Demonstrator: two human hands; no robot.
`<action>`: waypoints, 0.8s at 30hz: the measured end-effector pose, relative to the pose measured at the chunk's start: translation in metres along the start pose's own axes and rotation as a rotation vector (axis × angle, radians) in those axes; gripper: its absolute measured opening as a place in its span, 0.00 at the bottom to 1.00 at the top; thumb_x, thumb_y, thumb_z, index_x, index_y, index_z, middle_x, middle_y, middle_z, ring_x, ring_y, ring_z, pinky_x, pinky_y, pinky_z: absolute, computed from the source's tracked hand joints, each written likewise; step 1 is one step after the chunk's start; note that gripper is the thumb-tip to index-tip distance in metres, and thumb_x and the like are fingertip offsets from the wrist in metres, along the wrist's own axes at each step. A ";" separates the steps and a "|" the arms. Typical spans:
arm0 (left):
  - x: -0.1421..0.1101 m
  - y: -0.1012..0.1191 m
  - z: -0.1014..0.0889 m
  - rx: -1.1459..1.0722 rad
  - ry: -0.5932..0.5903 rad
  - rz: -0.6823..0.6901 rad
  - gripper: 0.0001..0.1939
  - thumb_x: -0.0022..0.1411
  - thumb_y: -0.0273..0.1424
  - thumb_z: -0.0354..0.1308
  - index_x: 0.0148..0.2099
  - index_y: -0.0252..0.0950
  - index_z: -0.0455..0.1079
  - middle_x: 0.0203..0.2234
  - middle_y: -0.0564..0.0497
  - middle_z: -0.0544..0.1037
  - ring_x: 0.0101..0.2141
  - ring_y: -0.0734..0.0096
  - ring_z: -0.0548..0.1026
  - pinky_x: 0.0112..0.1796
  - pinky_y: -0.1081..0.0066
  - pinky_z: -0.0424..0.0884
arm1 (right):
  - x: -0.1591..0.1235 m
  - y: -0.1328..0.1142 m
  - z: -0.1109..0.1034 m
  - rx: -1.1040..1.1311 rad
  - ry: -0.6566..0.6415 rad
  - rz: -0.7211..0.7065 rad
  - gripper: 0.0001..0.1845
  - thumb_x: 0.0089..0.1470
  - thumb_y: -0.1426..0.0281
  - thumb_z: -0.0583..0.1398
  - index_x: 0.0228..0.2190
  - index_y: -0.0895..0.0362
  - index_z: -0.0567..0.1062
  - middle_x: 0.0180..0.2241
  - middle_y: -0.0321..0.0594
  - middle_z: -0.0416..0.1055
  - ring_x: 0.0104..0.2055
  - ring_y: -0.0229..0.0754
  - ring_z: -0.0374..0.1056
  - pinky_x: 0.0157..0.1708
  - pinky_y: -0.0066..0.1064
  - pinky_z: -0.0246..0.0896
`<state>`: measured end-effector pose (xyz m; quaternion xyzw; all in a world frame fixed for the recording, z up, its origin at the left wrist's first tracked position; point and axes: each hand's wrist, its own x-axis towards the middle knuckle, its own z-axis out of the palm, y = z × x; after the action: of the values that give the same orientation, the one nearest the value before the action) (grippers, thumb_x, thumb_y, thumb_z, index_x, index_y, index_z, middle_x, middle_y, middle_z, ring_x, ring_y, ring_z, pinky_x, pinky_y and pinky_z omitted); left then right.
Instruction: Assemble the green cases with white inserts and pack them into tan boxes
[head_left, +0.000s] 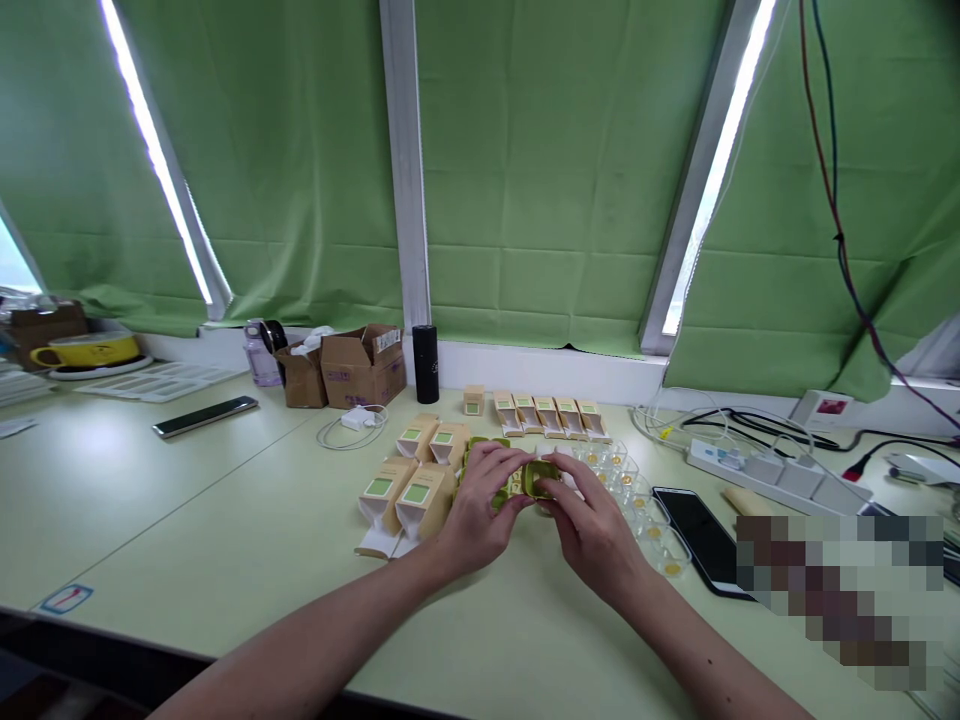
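Between my two hands is a small olive-green case [538,480], held just above the table. My left hand [480,505] curls its fingers and thumb around the left side of it. From the other side, the fingers of my right hand [596,525] pinch the case, with some fingertips at its hollow. More green pieces [480,445] lie behind my left hand, partly covered by it. Tan cardboard boxes with green windows [415,497] stand to the left, some with flaps open. Right of my right hand lies a clear plastic tray [652,532] with round yellow pieces in its cups.
Several open tan boxes [550,415] line the back. Brown cartons [365,365] and a black cylinder [425,364] stand behind on the left. A phone [701,540], a power strip [780,475] and cables are at right. Another phone [205,416] lies far left.
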<state>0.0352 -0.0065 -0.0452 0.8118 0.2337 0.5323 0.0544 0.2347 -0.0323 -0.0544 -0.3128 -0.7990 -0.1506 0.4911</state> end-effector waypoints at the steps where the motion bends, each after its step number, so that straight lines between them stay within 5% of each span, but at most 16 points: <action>1: 0.000 0.000 0.000 0.004 0.002 -0.002 0.20 0.69 0.26 0.60 0.62 0.39 0.71 0.50 0.41 0.78 0.54 0.51 0.69 0.54 0.48 0.72 | 0.000 0.000 0.000 0.001 0.001 -0.005 0.18 0.66 0.80 0.56 0.54 0.54 0.74 0.57 0.57 0.71 0.59 0.56 0.71 0.51 0.49 0.77; 24: 0.001 -0.001 0.000 -0.042 -0.007 -0.025 0.20 0.70 0.29 0.62 0.63 0.40 0.71 0.50 0.41 0.78 0.53 0.53 0.69 0.52 0.53 0.73 | -0.002 0.000 0.002 0.078 -0.001 0.081 0.21 0.67 0.77 0.56 0.59 0.52 0.70 0.58 0.54 0.71 0.63 0.55 0.70 0.59 0.52 0.73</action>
<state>0.0354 -0.0052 -0.0453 0.8095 0.2323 0.5334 0.0791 0.2338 -0.0320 -0.0573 -0.3255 -0.7910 -0.0991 0.5084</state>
